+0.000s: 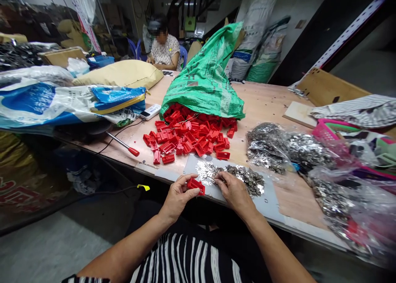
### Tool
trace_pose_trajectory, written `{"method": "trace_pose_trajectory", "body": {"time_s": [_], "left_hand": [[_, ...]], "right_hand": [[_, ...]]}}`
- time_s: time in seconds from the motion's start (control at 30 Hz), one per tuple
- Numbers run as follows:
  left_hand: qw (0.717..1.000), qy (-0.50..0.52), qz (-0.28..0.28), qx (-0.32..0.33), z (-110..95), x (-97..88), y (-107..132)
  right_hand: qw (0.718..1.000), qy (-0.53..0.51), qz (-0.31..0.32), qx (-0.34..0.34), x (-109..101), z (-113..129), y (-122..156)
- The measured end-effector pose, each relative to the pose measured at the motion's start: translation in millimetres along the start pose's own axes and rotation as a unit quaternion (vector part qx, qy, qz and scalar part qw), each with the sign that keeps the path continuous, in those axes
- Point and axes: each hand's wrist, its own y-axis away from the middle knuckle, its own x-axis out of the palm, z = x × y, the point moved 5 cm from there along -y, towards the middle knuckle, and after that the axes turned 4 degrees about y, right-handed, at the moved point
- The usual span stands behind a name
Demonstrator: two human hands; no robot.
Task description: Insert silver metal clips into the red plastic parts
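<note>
At the worktop's (272,105) near edge, the left hand (177,196) pinches a red plastic clip (195,185). The right hand (234,191) has its fingertips pressed into the small metal pieces (244,176), but whether they grip one is unclear.

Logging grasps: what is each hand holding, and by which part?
Left hand pinches a red plastic clip at its near end. Right hand fingers the small metal pieces; whether it holds one cannot be told.

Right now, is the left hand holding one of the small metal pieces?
No, the left hand holds a red plastic part, while the right hand touches the pile of metal pieces.
</note>
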Motion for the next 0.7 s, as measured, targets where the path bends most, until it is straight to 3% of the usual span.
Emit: {"method": "trace_pose_trajectory", "body": {"time_s": [0.17, 0.4, 0.57, 0.7], "left_hand": [[0.999, 0.024, -0.006, -0.025, 2, 4.7, 1], [0.996, 0.073, -0.001, -0.049, 1, 14.4, -1], [0.992, 0.108, 0.012, -0.061, -4, 21.8, 0], [0.993, 0.104, 0.021, -0.048, -6, 24.8, 0]], "right_hand": [[1.000, -0.008, -0.028, -0.010, -8, -1, 2], [0.995, -0.084, -0.045, 0.037, -22, -3, 7], [0.987, -0.162, 0.002, -0.023, -24, 21, 20], [0.984, -0.164, -0.027, -0.061, -26, 35, 28]]}}
